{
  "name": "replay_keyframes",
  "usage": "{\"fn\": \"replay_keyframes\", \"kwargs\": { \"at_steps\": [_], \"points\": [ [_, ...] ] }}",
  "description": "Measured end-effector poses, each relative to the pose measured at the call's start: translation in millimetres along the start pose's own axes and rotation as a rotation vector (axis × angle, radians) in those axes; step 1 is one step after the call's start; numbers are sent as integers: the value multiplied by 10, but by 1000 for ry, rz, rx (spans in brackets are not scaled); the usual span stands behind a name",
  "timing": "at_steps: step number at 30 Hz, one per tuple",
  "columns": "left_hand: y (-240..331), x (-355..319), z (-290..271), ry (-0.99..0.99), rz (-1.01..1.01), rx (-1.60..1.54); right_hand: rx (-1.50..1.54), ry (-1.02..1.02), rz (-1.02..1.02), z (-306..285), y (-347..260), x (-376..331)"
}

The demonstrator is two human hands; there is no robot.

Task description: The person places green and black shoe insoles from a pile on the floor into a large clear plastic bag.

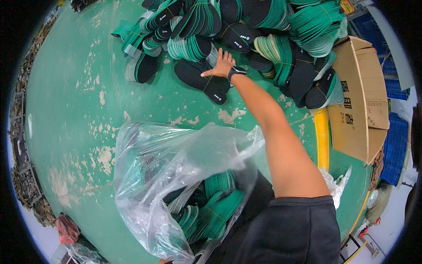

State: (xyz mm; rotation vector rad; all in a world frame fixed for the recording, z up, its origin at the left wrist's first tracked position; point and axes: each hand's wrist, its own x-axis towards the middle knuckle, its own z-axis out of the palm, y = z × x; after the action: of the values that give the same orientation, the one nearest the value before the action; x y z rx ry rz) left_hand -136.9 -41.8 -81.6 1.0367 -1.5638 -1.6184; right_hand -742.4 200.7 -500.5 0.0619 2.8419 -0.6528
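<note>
While the right hand point(223, 64) stretches far forward, fingers spread and empty, a tied bundle of black insoles point(203, 82) lies touching its palm on the green floor point(66, 110), long axis running down-right; the left hand is unseen.

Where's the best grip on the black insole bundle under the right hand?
Probably the middle of the insole bundle, where a thin tie cinches it. Come from above, as the right hand does: it lies flat on the floor, its near side free of the pile.

Bright even light, soft shadows, fisheye-bent edges, dark rim.
</note>
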Motion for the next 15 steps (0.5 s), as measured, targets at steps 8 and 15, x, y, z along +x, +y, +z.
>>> {"fn": "replay_keyframes", "kwargs": {
  "at_steps": [8, 15],
  "points": [
    [117, 162, 157, 41, -41, 1, -134, 5, -3, 189, -323, -210],
    [72, 129, 182, -7, -49, -34, -190, 135, -66, 178, -396, -614]
  ]
}}
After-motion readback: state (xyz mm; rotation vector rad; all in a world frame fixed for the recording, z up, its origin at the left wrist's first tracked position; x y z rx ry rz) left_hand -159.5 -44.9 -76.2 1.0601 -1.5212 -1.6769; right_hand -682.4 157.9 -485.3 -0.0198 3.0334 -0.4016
